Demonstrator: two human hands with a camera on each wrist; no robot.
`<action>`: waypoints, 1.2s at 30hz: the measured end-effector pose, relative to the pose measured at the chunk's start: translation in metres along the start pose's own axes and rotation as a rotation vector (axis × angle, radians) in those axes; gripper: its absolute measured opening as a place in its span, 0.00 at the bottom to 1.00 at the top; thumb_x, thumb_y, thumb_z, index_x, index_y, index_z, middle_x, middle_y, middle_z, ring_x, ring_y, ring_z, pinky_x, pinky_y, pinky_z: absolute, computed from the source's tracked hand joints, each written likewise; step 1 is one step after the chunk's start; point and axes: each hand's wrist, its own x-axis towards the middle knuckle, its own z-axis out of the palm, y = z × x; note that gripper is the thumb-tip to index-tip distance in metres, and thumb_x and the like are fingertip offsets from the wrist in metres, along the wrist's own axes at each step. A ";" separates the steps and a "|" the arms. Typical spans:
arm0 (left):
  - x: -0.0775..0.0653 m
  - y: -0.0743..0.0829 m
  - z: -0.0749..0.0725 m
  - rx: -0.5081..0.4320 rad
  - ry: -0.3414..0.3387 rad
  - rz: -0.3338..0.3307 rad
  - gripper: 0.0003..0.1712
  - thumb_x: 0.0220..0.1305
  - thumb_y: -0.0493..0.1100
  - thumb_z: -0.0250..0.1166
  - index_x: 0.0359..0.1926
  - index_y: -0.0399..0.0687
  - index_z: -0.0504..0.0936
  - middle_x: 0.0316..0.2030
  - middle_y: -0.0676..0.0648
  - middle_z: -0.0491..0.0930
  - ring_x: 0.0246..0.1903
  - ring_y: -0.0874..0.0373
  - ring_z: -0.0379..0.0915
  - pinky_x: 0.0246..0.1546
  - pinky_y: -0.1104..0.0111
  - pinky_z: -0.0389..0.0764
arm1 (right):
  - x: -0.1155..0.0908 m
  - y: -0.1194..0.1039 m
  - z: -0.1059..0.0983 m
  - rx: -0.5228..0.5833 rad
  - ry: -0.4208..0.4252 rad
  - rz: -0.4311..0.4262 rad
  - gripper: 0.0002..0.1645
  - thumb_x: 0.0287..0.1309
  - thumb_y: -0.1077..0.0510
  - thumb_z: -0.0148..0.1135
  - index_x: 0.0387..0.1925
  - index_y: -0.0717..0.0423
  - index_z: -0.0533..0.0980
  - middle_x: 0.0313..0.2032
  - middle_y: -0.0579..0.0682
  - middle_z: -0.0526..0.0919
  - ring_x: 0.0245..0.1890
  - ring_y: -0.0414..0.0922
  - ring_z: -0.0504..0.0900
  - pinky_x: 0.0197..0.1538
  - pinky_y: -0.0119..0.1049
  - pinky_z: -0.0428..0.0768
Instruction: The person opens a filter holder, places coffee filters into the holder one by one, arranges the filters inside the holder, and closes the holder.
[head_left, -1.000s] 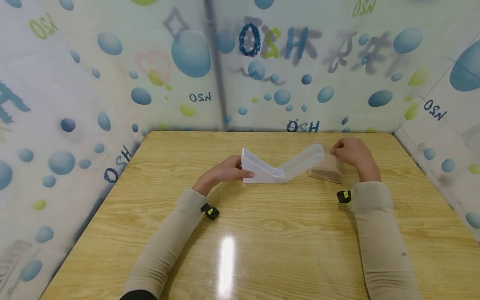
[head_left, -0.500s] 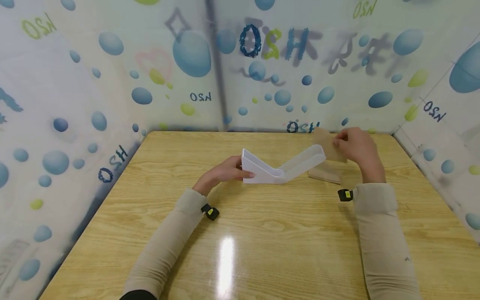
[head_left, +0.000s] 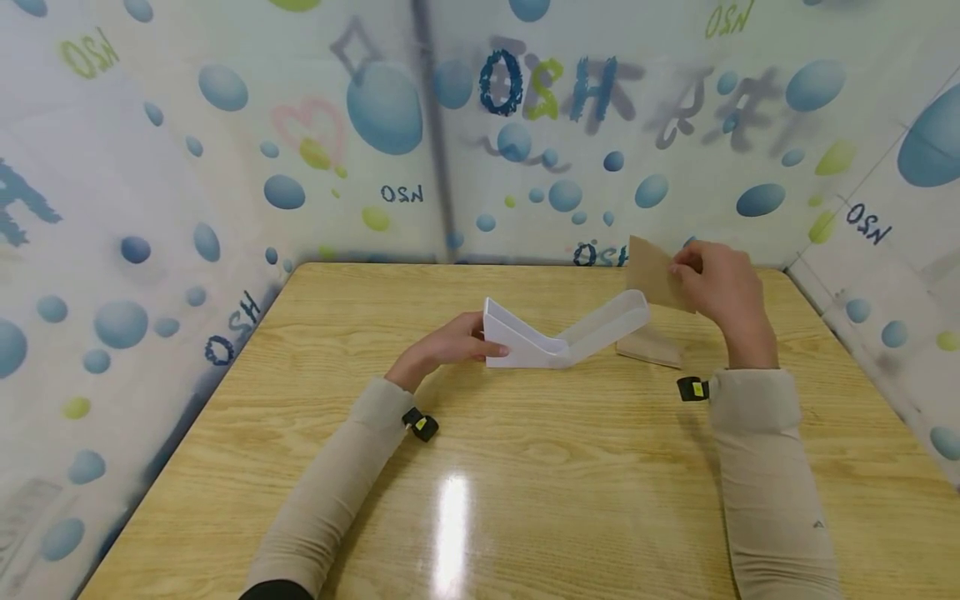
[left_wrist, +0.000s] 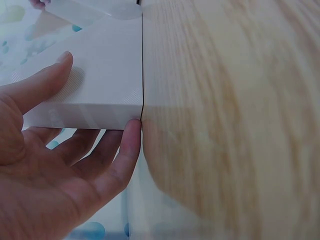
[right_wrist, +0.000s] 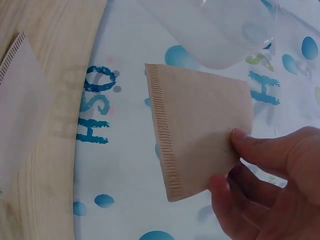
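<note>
My left hand [head_left: 448,340] grips the closed end of a white filter box [head_left: 521,348], thumb on its near side. The box stands on the table, its translucent lid [head_left: 609,323] swung open to the right. In the left wrist view, the thumb lies on the box's flat side [left_wrist: 107,65] and the fingers lie along its end. My right hand [head_left: 726,287] pinches a brown paper coffee filter [head_left: 651,273] between thumb and fingers, raised above the table beyond the lid's tip. The filter's crimped seam [right_wrist: 165,145] shows in the right wrist view.
More brown coffee filters [head_left: 651,347] lie on the wooden table [head_left: 570,483], partly behind the open lid. A patterned cloth wall [head_left: 525,192] rises behind the table's far edge. Each wrist wears a small black camera, such as the right one [head_left: 692,388].
My right hand has lifted a coffee filter up off the others, away from the table and slightly right. The left hand and the box have stayed in place.
</note>
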 end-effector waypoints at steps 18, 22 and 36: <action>0.001 0.000 0.001 0.009 0.003 0.008 0.24 0.70 0.41 0.68 0.64 0.43 0.76 0.59 0.39 0.83 0.50 0.53 0.81 0.43 0.65 0.82 | -0.006 -0.016 0.000 0.026 0.149 -0.089 0.16 0.75 0.52 0.59 0.48 0.60 0.83 0.43 0.65 0.87 0.41 0.58 0.80 0.42 0.52 0.73; 0.001 -0.001 0.001 0.006 0.002 0.008 0.24 0.70 0.40 0.68 0.65 0.43 0.76 0.60 0.39 0.82 0.52 0.52 0.80 0.43 0.65 0.82 | -0.006 -0.020 0.001 0.025 0.162 -0.102 0.15 0.75 0.53 0.59 0.48 0.61 0.83 0.43 0.64 0.87 0.41 0.59 0.80 0.42 0.53 0.73; 0.003 -0.002 0.001 0.001 0.002 -0.002 0.25 0.70 0.40 0.68 0.65 0.43 0.75 0.60 0.39 0.82 0.51 0.52 0.79 0.44 0.65 0.81 | -0.010 -0.034 0.002 0.067 0.230 -0.182 0.12 0.74 0.58 0.60 0.47 0.61 0.84 0.43 0.64 0.89 0.43 0.60 0.83 0.42 0.51 0.73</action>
